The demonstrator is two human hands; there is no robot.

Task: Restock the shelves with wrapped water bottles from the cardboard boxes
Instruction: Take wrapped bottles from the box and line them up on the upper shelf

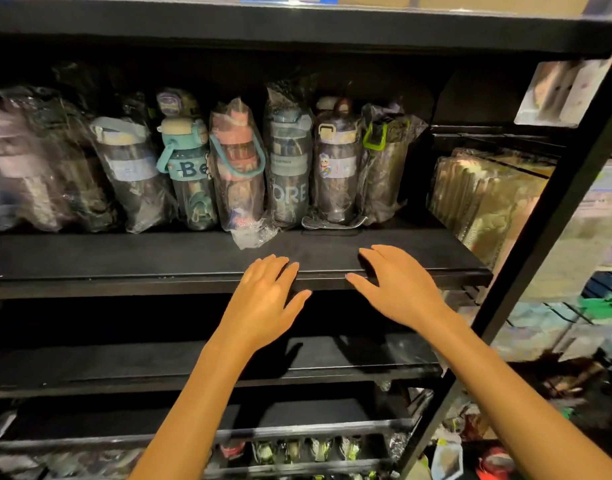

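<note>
- Both hands are hovering at the front edge of the black shelf board (159, 258), empty; the left hand (266, 299) is showing flat, relaxed fingers, and the right hand (398, 289) is spreading its fingers the same way, pinching nothing.
- The wrapped water bottles (287, 161) are standing in a row at the back of that board, straight ahead of and above the hands, long axes upright (a few are leaning slightly).
- The pink-lidded bottle (238, 161) is sitting nearest the left hand; the black bottle with the green clasp (384, 161) is lying nearer the right.
- A bare strip of board is running between hands and row, so there seems to be room for a front row.
- No cardboard box is showing here, so the next bottle is likely waiting out of view.
- Flat clear-wrapped packs (477, 199) are leaning at the shelf's right end.
</note>
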